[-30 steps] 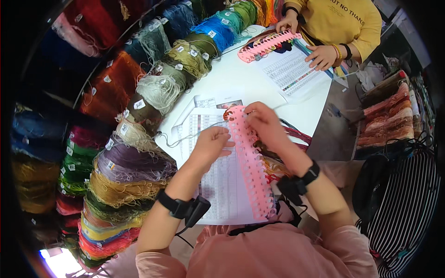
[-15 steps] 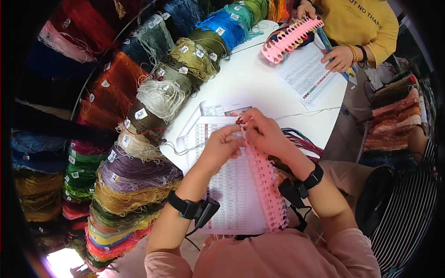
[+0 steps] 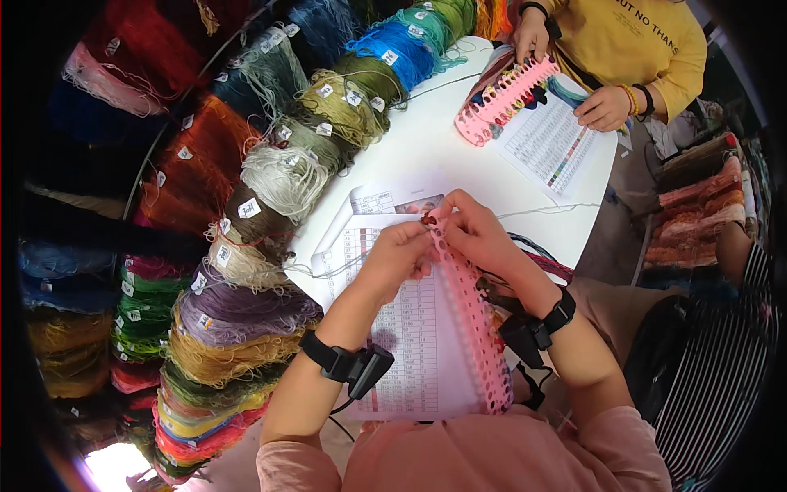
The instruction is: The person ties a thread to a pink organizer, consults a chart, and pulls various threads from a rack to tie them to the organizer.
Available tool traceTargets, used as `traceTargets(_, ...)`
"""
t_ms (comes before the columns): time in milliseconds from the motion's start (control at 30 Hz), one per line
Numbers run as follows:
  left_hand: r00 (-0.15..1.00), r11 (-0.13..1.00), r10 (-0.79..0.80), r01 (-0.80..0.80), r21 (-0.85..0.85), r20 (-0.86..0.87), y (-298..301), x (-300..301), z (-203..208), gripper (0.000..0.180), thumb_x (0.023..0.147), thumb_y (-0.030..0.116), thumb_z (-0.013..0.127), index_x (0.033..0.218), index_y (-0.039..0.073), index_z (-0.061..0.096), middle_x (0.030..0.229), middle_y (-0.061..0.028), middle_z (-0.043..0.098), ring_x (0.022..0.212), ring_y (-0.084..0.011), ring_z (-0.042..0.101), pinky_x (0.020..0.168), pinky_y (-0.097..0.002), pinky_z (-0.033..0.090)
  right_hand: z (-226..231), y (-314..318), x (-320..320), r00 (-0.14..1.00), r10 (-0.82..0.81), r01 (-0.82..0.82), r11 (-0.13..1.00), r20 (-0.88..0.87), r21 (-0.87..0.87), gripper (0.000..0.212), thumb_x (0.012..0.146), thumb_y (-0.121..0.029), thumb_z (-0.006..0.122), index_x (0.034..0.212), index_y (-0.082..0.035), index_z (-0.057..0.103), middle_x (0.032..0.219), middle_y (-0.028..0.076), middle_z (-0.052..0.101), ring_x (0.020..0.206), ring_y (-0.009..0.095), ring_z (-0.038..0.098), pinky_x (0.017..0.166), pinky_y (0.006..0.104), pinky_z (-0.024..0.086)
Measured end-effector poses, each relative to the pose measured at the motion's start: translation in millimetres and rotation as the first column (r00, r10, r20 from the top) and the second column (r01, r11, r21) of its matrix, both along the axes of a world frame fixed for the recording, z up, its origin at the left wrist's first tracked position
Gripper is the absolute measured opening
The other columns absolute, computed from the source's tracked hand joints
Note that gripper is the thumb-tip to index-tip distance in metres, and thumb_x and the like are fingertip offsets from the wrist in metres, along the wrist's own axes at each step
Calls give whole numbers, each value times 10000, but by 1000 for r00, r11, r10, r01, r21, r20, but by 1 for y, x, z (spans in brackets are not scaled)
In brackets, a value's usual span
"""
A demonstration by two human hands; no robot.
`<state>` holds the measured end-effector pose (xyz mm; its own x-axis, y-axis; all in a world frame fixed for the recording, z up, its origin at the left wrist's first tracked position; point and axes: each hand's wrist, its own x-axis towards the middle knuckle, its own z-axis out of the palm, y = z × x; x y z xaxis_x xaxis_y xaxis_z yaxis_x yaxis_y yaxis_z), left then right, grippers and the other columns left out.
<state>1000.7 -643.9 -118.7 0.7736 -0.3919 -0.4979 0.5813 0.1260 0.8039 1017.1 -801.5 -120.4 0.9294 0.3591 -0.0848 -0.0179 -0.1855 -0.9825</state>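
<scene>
A long pink thread holder [image 3: 471, 320], a strip with rows of holes, slants from my fingers down toward my lap. Dark red embroidery thread [image 3: 428, 220] makes a small bunch at its far end. My left hand [image 3: 400, 258] is closed at that end from the left, its thumb and fingertips pinched on the strip. From the right, my right hand [image 3: 479, 235] pinches right by the red thread; its fingertips partly cover the thread. Under the holder lies a printed chart sheet [image 3: 402, 328]. More strands, dark and reddish [image 3: 545, 264], trail out beyond my right wrist.
Hanks of coloured yarn [image 3: 238, 312] with white tags hang along the left. Across the white table [image 3: 393, 164], a person in a yellow top [image 3: 631, 49] handles another pink holder [image 3: 504, 102] over a chart [image 3: 545, 152]. More skeins [image 3: 697, 213] hang at the right.
My hands stay at the holder's far end, with small finger shifts around the red thread. The other person's pink holder has moved lower and nearer, and their hands have shifted.
</scene>
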Motion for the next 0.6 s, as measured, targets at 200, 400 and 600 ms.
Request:
traceTargets(200, 998, 999, 50, -49, 15, -44, -2, 0, 1, 113, 820, 78, 431, 781, 30, 525, 662, -37, 551, 443, -65, 430, 397, -169, 319, 4, 3, 2, 991, 64, -46, 988, 117, -145, 142, 700, -22, 435, 840, -34, 417, 493, 65, 472, 433, 141, 459, 433, 270, 353)
traceTargets(400, 984, 968, 138, -157, 194, 109, 4, -14, -6, 108, 823, 116, 459, 785, 41, 526, 668, -23, 546, 438, -43, 417, 380, -151, 291, -6, 4, -11, 986, -41, 62, 991, 163, -123, 131, 726, -16, 439, 855, -27, 417, 521, 83, 472, 430, 141, 450, 428, 280, 360)
traceTargets(600, 973, 859, 146, -215, -464, -179, 28, -26, 28, 166, 835, 132, 439, 957, 31, 490, 664, -21, 532, 339, -38, 322, 340, -145, 265, -17, 2, -38, 926, -217, 237, 971, 309, -25, 144, 760, 6, 427, 902, -16, 425, 640, 85, 495, 508, 115, 460, 473, 226, 363)
